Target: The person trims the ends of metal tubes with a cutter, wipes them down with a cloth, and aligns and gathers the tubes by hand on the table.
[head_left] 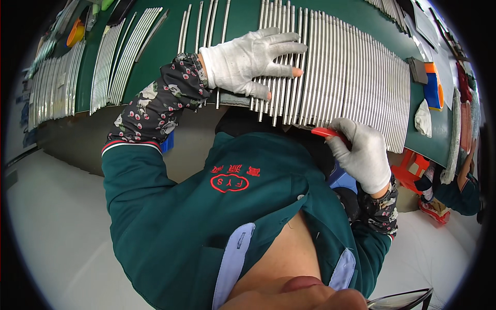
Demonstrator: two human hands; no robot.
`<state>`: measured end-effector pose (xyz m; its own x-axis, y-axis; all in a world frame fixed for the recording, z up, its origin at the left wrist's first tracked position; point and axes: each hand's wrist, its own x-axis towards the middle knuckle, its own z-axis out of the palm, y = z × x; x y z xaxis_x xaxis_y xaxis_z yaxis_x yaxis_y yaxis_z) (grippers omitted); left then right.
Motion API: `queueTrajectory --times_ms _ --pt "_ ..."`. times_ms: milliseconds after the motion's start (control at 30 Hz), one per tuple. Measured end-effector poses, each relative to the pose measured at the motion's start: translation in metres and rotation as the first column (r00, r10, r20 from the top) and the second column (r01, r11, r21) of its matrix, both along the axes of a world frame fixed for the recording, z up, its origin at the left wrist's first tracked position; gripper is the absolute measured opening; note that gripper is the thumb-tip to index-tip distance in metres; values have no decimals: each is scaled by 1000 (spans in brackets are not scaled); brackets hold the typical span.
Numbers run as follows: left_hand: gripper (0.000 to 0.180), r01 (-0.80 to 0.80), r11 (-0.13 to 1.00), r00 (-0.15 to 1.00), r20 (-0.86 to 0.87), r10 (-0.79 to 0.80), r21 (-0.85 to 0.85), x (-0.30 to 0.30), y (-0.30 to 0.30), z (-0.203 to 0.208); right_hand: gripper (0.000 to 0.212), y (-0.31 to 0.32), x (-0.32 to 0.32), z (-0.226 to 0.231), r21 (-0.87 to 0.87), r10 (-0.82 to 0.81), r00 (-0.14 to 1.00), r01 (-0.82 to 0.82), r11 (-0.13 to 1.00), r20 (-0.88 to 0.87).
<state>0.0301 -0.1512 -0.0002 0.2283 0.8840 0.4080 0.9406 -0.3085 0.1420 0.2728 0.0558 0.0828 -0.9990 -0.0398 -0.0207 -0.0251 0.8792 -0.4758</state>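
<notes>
A wide row of slim silver metal rods (356, 77) lies side by side on the green table (160, 62). My left hand (248, 59), in a white glove with two bare fingertips showing, rests with fingers spread over the rods at the row's left end. Near the table's front edge, my right hand (364, 157), also gloved, pinches a slim red tool (325, 132). The tool's tip is at the rods' near ends; its exact kind and whether it touches them cannot be made out.
Loose rods (212, 23) and further rod groups (132, 54) lie to the left. At right are a dark grey block (417, 71), a blue-and-orange roll (434, 87) and a crumpled white cloth (423, 119). Another person (457, 191) and a red stool (408, 170) are beyond.
</notes>
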Motion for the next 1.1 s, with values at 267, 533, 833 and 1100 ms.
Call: queueTrajectory --times_ms 267,533,833,1100 --pt "68 -385 922 920 -104 378 -52 -32 22 18 29 -32 1 -23 -636 275 918 -33 771 285" --pt "57 -514 843 854 3 521 -156 -48 49 1 48 -47 -16 -61 -730 419 880 -133 671 224" --pt "56 -435 897 899 19 438 -80 -40 46 -1 50 -53 -17 -56 -544 361 924 -239 804 127" --pt "64 -597 791 788 82 610 -135 -24 54 8 48 -51 -21 -55 -526 431 894 -310 792 122"
